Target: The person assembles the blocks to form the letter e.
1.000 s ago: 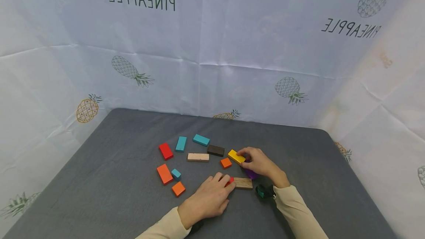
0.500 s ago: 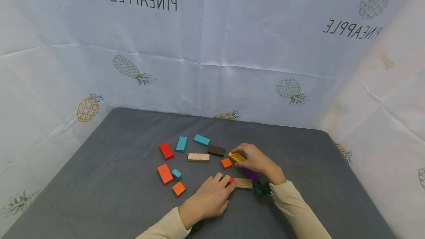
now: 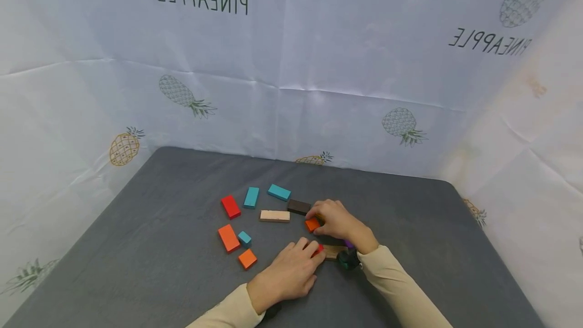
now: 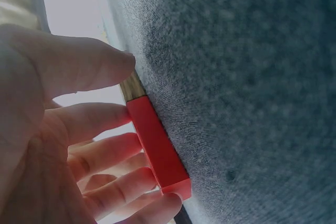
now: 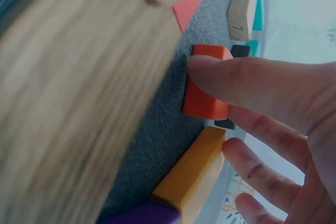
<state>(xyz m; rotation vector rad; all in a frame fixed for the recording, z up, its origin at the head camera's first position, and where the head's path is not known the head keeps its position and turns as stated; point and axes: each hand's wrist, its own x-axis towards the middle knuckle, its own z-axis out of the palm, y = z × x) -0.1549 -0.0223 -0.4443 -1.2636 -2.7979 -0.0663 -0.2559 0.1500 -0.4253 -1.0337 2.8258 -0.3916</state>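
My left hand [image 3: 289,270] rests on a red block [image 4: 157,140], its fingertips along one side of it in the left wrist view. The thumb lies near a wooden block [image 3: 332,252] that meets the red one end to end. Farther off, my right hand [image 3: 339,222] pinches a small orange block [image 5: 202,98], the thumb on its near face and the index finger partly hidden behind it. Beside those fingers is a yellow block [image 5: 197,163], with the middle fingertip close to its end. A purple block [image 5: 144,214] adjoins the yellow one and is mostly covered in the head view.
Left of the right hand lie a dark brown block [image 3: 299,207], a pale wooden block [image 3: 275,216] and two turquoise blocks [image 3: 279,192]. Farther left are a red block [image 3: 231,206], an orange-red block [image 3: 228,238], a small blue block [image 3: 244,238] and another orange block [image 3: 248,258].
My right hand has left the yellow block and moved left onto the small orange block. The left hand has stayed on the red block.
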